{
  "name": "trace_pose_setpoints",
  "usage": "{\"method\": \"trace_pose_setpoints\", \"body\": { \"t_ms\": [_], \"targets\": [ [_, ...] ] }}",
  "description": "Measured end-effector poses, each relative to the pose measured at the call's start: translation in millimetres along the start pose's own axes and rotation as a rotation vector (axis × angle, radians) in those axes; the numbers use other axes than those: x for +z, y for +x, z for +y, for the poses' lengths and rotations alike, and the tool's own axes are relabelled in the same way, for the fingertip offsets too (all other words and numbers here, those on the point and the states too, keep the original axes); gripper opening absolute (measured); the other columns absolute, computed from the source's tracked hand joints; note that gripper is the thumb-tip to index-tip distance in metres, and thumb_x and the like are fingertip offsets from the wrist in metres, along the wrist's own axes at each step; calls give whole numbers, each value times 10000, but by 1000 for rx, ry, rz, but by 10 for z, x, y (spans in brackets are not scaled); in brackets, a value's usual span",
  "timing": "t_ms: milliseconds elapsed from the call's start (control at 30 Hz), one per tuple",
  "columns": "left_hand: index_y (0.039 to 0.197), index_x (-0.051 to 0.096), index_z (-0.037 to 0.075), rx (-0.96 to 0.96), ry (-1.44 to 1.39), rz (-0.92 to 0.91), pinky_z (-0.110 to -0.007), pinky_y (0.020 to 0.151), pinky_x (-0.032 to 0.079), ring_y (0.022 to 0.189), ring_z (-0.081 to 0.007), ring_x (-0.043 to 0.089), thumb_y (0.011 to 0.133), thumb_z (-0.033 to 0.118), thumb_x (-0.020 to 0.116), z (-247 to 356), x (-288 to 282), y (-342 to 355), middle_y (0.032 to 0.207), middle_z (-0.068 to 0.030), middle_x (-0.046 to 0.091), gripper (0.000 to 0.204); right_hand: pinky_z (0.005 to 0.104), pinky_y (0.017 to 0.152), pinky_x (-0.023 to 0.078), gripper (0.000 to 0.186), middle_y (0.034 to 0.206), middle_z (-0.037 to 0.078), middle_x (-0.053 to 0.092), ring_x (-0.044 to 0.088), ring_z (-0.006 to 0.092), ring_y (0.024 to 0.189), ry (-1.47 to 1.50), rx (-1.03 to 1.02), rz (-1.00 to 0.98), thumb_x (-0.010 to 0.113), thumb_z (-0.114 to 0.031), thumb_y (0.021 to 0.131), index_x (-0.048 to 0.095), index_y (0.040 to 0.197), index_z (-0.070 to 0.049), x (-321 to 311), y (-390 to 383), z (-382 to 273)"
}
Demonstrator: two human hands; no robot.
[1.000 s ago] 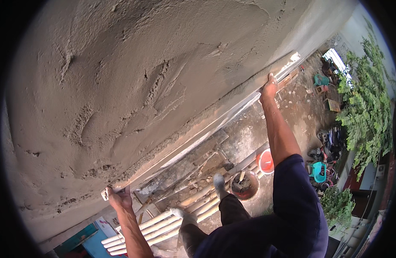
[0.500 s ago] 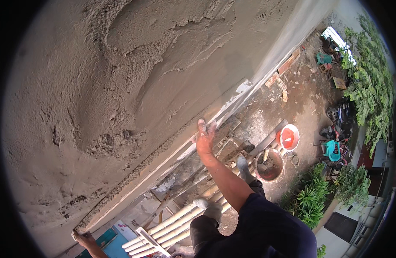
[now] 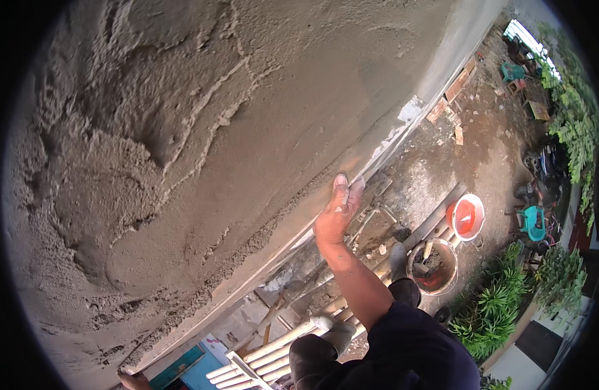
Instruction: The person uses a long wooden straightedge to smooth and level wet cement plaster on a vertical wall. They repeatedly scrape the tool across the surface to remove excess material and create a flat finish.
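Observation:
A long, narrow straightedge lies slantwise against a wall coated in wet grey mortar. My right hand is closed round its upper right part, thumb toward the wall and fingers over the outer edge. At the lower left end, my left hand grips the straightedge; the picture's rim cuts off most of that hand. A ridge of scraped mortar runs along the straightedge's wall side. Rough, lumpy mortar covers the left of the wall, while the part near my right hand is smoother.
My boots stand on a scaffold of bamboo poles. Close by are a bucket of mortar and a red-and-white bucket. Farther right are plants and a turquoise chair; loose bricks line the wall's foot.
The whole view has shifted, with ground things now farther right. Both hands keep hold of the straightedge. The mortar ridge along it looks thicker, and less of my left hand shows.

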State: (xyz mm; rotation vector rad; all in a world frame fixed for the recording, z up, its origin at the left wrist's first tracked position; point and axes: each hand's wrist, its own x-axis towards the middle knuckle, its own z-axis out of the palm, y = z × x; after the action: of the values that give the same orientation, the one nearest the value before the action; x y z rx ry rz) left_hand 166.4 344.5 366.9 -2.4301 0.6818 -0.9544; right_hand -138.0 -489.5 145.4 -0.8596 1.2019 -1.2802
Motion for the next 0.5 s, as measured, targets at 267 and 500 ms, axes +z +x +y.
{"method": "trace_pose_setpoints", "body": {
  "t_ms": [267, 500],
  "targets": [
    [1153, 555, -114, -237, -324, -84, -478, 813, 540, 909, -422, 649, 788, 194, 689, 1542, -621, 401, 990, -237, 641, 496, 385, 944, 409, 528, 1144, 212, 519, 492, 268, 1006, 3, -64, -17, 528, -320, 1013, 408, 1262, 130, -220, 1185, -621],
    [981, 538, 98, -1607, -1785, 78, -393, 780, 561, 850, -206, 625, 1035, 303, 442, 3614, -1580, 1163, 915, -26, 598, 233, 388, 1110, 313, 647, 1460, 282, 412, 406, 321, 1349, 315, -15, -17, 523, -344, 1002, 357, 1422, 119, -432, 2585, -795]
  ]
}}
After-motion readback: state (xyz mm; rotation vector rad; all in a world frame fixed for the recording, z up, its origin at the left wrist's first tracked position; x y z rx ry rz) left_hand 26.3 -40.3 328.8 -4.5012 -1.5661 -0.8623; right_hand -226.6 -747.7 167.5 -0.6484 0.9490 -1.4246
